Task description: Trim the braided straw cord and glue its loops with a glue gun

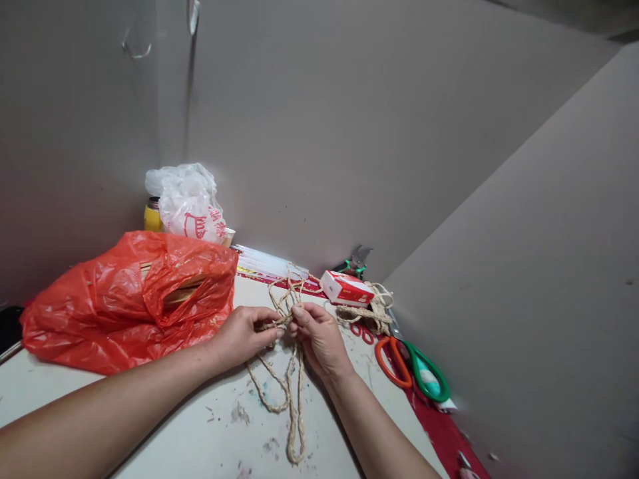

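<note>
A long tan braided cord (296, 426) runs through both hands above the white work surface. My left hand (247, 336) pinches a bunched part of it between thumb and fingers. Close beside it, my right hand (319, 336) grips the same cord with thumb and index finger. Below the hands, loops of cord hang or lie toward the front. More loose loops spread behind the fingers, near a red and white box (348, 289). Exactly how the strands cross between the fingertips is hidden.
At left lies a red plastic bag (124, 306) with straw-like strips inside. Behind it are a white plastic bag (187, 203) and a yellow bottle (152, 215). To the right lie orange-and-green-handled scissors (429, 372), pruning shears (355, 263) and more braid (382, 309). Grey walls enclose the surface.
</note>
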Demonstrator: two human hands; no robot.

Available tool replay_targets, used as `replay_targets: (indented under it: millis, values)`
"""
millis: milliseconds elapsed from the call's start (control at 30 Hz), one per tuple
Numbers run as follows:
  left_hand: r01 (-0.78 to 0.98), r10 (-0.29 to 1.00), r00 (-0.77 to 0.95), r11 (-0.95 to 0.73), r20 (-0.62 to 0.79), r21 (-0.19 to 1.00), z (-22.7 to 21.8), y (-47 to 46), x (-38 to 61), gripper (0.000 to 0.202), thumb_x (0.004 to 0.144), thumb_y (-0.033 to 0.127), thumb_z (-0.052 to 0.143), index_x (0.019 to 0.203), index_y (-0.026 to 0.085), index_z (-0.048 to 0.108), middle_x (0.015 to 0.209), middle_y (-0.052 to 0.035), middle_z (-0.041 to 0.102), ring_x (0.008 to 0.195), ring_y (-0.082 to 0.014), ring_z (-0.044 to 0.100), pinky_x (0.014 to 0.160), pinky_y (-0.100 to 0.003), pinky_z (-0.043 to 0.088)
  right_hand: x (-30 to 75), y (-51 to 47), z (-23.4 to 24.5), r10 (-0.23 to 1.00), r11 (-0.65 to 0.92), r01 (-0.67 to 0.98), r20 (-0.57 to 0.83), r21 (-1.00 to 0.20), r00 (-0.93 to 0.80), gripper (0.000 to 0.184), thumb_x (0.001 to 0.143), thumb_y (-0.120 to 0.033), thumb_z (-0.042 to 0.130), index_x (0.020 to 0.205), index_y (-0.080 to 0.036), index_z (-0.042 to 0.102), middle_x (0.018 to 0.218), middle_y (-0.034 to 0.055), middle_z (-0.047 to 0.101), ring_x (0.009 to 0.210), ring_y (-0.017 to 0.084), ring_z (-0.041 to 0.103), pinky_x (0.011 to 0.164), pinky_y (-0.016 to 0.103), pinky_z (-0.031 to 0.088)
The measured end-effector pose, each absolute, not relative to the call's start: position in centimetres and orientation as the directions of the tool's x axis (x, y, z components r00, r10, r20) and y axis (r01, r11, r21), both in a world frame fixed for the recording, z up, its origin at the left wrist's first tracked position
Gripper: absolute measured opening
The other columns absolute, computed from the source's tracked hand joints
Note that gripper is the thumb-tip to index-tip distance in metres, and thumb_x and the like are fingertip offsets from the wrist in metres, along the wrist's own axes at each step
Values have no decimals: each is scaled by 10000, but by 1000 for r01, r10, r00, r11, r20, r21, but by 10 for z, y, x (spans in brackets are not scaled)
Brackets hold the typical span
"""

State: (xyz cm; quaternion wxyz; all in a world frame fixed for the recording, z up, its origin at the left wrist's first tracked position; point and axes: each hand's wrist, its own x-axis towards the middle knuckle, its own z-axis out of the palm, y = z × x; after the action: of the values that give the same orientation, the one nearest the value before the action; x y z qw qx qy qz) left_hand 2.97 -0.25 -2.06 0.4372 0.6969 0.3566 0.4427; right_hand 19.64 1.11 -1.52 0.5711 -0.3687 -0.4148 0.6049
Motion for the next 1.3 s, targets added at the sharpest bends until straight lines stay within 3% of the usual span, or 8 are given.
replay_targets:
  millis: [133, 267, 433, 633, 900, 1033, 1200, 1300]
  values:
    - [268, 889, 282, -435, 361, 860, -25, -1, 28, 149, 808, 238, 577, 903, 166, 667, 788, -35, 696, 716, -161, 628, 690, -264, 485, 198, 12, -16, 997, 11, -418, 44, -909, -70, 188, 644, -276, 799, 715, -168, 663, 539, -41, 599, 455, 58, 521, 456, 150, 444]
    - [367, 846, 214, -533, 488, 763, -25, 1, 25, 180, 779, 234, 628, 951, 178, 626, 907, -50, 682, 850, -181, 626, 787, -304, 484, 198, 11, -14, 996, -2, -449, 38, -893, -81, 192, 648, -282, 797, 722, -165, 663, 587, -25, 623, 476, 62, 534, 451, 151, 456]
    - [434, 795, 264, -603, 546, 669, -21, -2, 23, 251, 770, 247, 646, 1007, 185, 593, 968, -62, 666, 924, -204, 605, 819, -336, 477, 199, 11, -10, 994, -42, -486, 15, -873, -113, 229, 636, -316, 804, 709, -151, 664, 716, -2, 663, 505, 54, 548, 437, 139, 464]
    - [364, 771, 407, -629, 490, 687, -20, -5, 23, 220, 910, 213, 426, 996, 184, 626, 851, -30, 691, 764, -145, 629, 711, -252, 469, 201, 12, -11, 989, -72, -533, 8, -843, -146, 218, 645, -293, 802, 690, -158, 637, 729, -7, 675, 505, 53, 561, 443, 134, 478]
    - [238, 832, 325, -531, 449, 813, -12, -6, 25, 298, 923, 293, 417, 955, 145, 674, 805, -35, 686, 724, -141, 611, 694, -251, 473, 200, 12, -10, 986, -17, -487, 67, -873, -154, 181, 686, -273, 775, 707, -152, 643, 739, 12, 683, 520, 70, 580, 461, 157, 495]
    - [171, 861, 324, -460, 391, 871, -7, -7, 27, 252, 866, 310, 526, 924, 141, 703, 799, -43, 709, 705, -148, 627, 664, -250, 487, 199, 11, -9, 984, -2, -467, 80, -884, -157, 168, 697, -271, 767, 706, -154, 647, 708, 4, 673, 508, 66, 574, 473, 153, 494]
    - [191, 866, 291, -470, 407, 862, -4, -8, 29, 204, 838, 241, 554, 844, 142, 732, 789, -61, 727, 706, -157, 642, 676, -262, 495, 198, 8, -8, 984, 16, -450, 93, -893, -149, 166, 692, -278, 766, 699, -166, 644, 744, 9, 677, 539, 78, 592, 482, 162, 495]
    - [226, 844, 260, -526, 469, 820, -3, -6, 27, 179, 832, 209, 554, 812, 147, 720, 756, -46, 720, 693, -148, 637, 666, -251, 489, 199, 7, -7, 977, 24, -422, 111, -906, -184, 189, 693, -269, 762, 842, -202, 668, 807, 8, 681, 596, 98, 614, 517, 189, 506]
